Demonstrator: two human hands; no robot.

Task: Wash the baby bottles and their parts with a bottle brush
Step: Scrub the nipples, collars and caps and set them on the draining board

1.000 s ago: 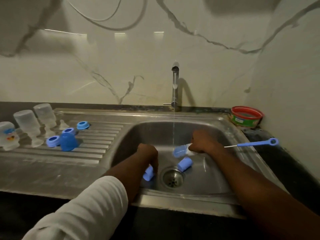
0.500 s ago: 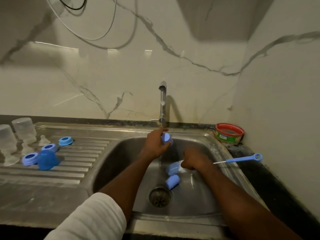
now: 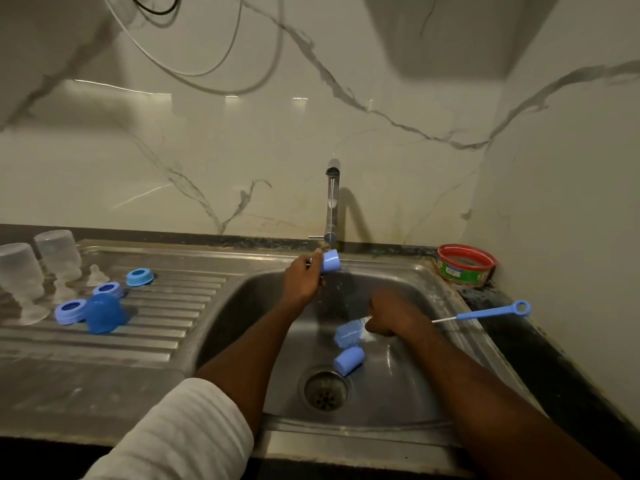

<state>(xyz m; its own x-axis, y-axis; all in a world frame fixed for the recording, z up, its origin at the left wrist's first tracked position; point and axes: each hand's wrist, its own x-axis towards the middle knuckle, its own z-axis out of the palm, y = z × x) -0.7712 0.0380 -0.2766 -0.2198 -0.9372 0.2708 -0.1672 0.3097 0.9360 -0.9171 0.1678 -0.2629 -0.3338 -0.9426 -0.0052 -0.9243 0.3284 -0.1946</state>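
The left hand (image 3: 300, 279) grips a small blue cap (image 3: 330, 260) in curled fingers, held up under the tap (image 3: 331, 199), evidently so the running water rinses it. The right hand (image 3: 389, 315) is clenched round the bottle brush (image 3: 348, 332) low in the sink (image 3: 446, 299), bristle head pointing left and blue handle jutting over the right rim, parked ready for scrubbing. A second cap (image 3: 349, 361) lies by the drain (image 3: 325, 389), apparently awaiting its turn. On the draining board (image 3: 166, 327) stand inverted bottles (image 3: 20, 275) and blue rings (image 3: 139, 277), set out to drip dry.
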